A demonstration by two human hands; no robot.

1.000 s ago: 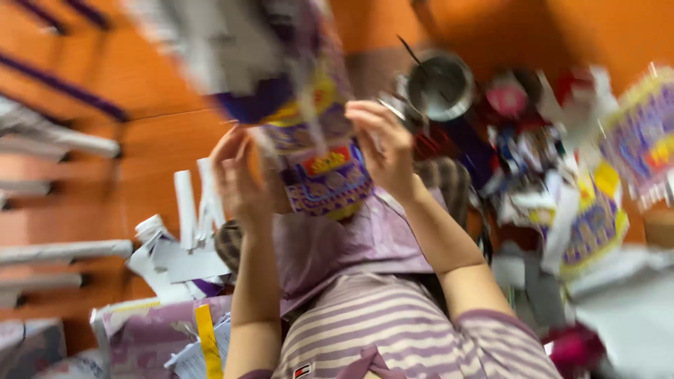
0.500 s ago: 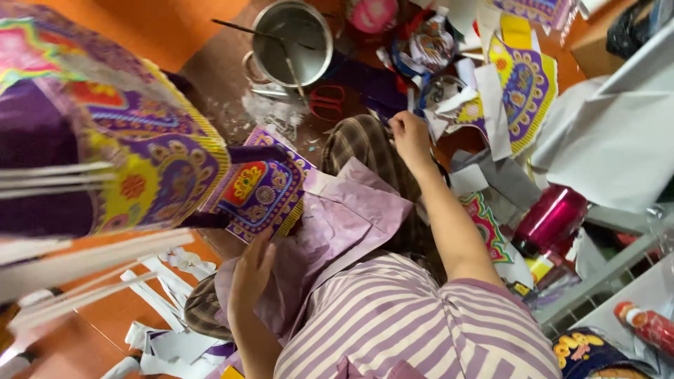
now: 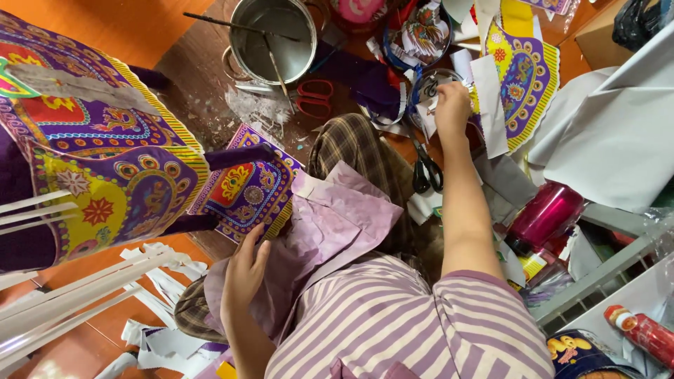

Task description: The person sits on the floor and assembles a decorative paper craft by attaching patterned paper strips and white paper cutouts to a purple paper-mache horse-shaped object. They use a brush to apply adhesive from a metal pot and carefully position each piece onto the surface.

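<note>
A: Where are the hands?

B: The left hand (image 3: 246, 270) lies flat, fingers spread loosely, on the lilac paper (image 3: 330, 224) in the lap, touching the edge of the small purple printed panel (image 3: 246, 184). It pins rather than grips. The right hand (image 3: 451, 109) is stretched out over the paper scraps (image 3: 439, 98) near the round tin (image 3: 439, 81), fingers curled in on white strips; whether they have closed on one I cannot tell.

A: So what makes this go well?

B: I'd keep the left palm pressing so the lilac sheet and panel don't slide off the knee while the body leans. On the right, I'd pinch one strip only, lifting it straight up so the pile stays put.

A: Anything to mind?

B: The black scissors (image 3: 425, 168) lie just beside the forearm, and the red scissors (image 3: 314, 97) sit near the steel pot (image 3: 274, 38). I'd draw the arm back high, clear of both.
</note>
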